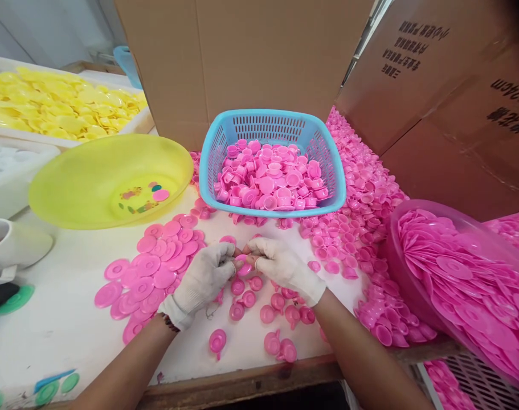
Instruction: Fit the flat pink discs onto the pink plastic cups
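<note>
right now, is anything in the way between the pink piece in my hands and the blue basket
Only low things: past the pink piece, a few loose pink parts lie on the table, then the blue basket's front rim. Nothing taller shows between.

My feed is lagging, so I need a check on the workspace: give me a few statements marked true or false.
1. The left hand and right hand both touch a small pink plastic piece. True.
2. A translucent yellow plastic bowl stands left of the blue slotted plastic basket. True.
3. The basket is filled with green cups. False: its plastic cups are pink.
4. Both hands are bare. False: both wear white fabric gloves.
</note>
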Available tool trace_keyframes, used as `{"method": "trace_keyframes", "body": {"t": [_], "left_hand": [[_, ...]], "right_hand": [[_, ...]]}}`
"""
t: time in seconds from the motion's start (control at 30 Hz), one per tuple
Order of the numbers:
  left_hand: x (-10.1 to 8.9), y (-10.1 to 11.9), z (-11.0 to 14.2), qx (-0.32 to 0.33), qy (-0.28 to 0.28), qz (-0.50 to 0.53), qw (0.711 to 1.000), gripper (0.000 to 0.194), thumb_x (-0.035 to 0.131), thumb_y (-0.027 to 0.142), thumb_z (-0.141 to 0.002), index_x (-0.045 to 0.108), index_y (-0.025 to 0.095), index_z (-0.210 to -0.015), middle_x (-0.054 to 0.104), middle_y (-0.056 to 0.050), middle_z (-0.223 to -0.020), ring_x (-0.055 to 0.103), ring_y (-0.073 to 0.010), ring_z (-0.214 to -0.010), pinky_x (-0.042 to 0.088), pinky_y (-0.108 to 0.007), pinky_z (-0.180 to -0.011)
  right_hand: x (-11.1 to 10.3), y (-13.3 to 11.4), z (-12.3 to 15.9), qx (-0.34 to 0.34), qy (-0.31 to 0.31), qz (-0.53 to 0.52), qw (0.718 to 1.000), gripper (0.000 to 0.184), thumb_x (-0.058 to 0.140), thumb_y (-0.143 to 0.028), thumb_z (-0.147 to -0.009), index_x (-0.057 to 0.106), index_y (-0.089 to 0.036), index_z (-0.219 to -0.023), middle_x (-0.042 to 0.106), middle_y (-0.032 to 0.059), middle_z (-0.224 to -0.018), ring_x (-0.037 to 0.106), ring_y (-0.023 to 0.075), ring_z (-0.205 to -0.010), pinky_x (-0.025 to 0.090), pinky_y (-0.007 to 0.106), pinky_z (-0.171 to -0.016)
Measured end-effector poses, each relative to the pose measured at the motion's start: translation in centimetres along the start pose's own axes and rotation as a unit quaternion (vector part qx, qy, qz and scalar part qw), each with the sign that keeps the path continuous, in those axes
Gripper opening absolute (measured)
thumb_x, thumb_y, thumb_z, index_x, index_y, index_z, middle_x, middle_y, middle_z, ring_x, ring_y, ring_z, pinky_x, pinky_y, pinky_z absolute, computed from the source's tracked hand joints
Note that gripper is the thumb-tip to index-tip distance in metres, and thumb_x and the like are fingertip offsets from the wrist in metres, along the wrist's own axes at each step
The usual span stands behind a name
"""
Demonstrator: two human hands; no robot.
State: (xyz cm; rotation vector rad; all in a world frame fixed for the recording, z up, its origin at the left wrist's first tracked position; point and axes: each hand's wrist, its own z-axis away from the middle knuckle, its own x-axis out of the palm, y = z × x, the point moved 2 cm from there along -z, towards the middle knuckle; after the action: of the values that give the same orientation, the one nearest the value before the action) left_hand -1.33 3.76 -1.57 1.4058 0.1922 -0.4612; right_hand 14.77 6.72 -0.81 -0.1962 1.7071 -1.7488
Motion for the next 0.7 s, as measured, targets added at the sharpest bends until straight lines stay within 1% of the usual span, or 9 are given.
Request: {"method": "trace_keyframes", "body": {"t": [0.1, 0.17, 0.23, 0.33, 0.47, 0.57, 0.7], "left_hand": [[0.1, -0.2, -0.5, 0.021, -0.020, -0.079, 0.996, 0.012, 0.049, 0.023, -0.075, 0.059, 0.018, -0.079, 0.060, 0.002, -0.068, 0.051, -0.0123, -0.059, 0.041, -0.025, -0.056], [0.1, -0.4, -0.9, 0.015, -0.026, -0.104, 0.994, 0.013, 0.050, 0.025, -0.076, 0.059, 0.019, -0.082, 0.061, 0.001, -0.069, 0.053, -0.0133, -0.061, 0.041, -0.025, -0.057], [0.1, -0.6, -1.2, -0.006, -0.039, -0.114, 0.993, 0.014, 0.051, 0.028, -0.076, 0.058, 0.019, -0.083, 0.060, 0.002, -0.066, 0.053, -0.0135, -0.059, 0.041, -0.025, -0.055], [0.2, -0.8, -1.5, -0.038, -0.058, -0.102, 0.992, 0.014, 0.051, 0.032, -0.076, 0.056, 0.019, -0.080, 0.057, 0.003, -0.059, 0.052, -0.0131, -0.053, 0.040, -0.024, -0.050], [0.4, -1.0, -1.6, -0.084, -0.092, -0.042, 0.991, 0.011, 0.050, 0.030, -0.075, 0.052, 0.020, -0.074, 0.051, 0.005, -0.054, 0.050, -0.0119, -0.047, 0.038, -0.022, -0.045], [0.6, -1.2, -1.8, -0.095, -0.103, -0.012, 0.990, 0.010, 0.050, 0.029, -0.075, 0.050, 0.020, -0.071, 0.049, 0.005, -0.052, 0.049, -0.0114, -0.046, 0.038, -0.022, -0.044], [0.8, -1.4, -2.3, -0.102, -0.100, -0.035, 0.989, 0.011, 0.052, 0.028, -0.073, 0.046, 0.020, -0.068, 0.051, 0.004, -0.053, 0.051, -0.0121, -0.046, 0.038, -0.022, -0.043]], "right_hand": [[0.2, 0.8, -0.2, 0.030, -0.008, 0.004, 1.000, 0.015, 0.048, -0.010, -0.076, 0.061, -0.016, -0.083, 0.056, -0.0027, -0.073, 0.049, 0.0096, -0.065, 0.038, 0.021, -0.059], [0.3, 1.6, -0.5, 0.038, -0.017, 0.013, 0.999, 0.020, 0.047, -0.008, -0.074, 0.062, -0.017, -0.083, 0.056, -0.0030, -0.070, 0.048, 0.0093, -0.062, 0.037, 0.020, -0.056], [0.5, 2.3, -0.7, 0.039, -0.027, 0.015, 0.999, 0.022, 0.047, -0.008, -0.073, 0.063, -0.017, -0.086, 0.057, -0.0029, -0.071, 0.048, 0.0096, -0.062, 0.038, 0.020, -0.056], [0.4, 3.1, -1.0, 0.049, -0.045, 0.002, 0.998, 0.020, 0.048, -0.012, -0.076, 0.062, -0.018, -0.088, 0.057, -0.0024, -0.071, 0.048, 0.0104, -0.061, 0.039, 0.021, -0.055], [0.3, 3.4, -1.1, 0.061, -0.065, -0.006, 0.996, 0.016, 0.051, -0.015, -0.077, 0.062, -0.018, -0.088, 0.058, -0.0018, -0.073, 0.050, 0.0107, -0.063, 0.042, 0.022, -0.058], [0.3, 3.3, -1.2, 0.066, -0.070, 0.007, 0.995, 0.015, 0.052, -0.014, -0.078, 0.062, -0.018, -0.088, 0.059, -0.0016, -0.075, 0.051, 0.0110, -0.065, 0.043, 0.022, -0.060], [0.5, 3.2, -1.8, 0.076, -0.076, 0.029, 0.994, 0.019, 0.050, -0.011, -0.078, 0.062, -0.019, -0.090, 0.060, -0.0015, -0.075, 0.053, 0.0111, -0.064, 0.044, 0.021, -0.058]]}}
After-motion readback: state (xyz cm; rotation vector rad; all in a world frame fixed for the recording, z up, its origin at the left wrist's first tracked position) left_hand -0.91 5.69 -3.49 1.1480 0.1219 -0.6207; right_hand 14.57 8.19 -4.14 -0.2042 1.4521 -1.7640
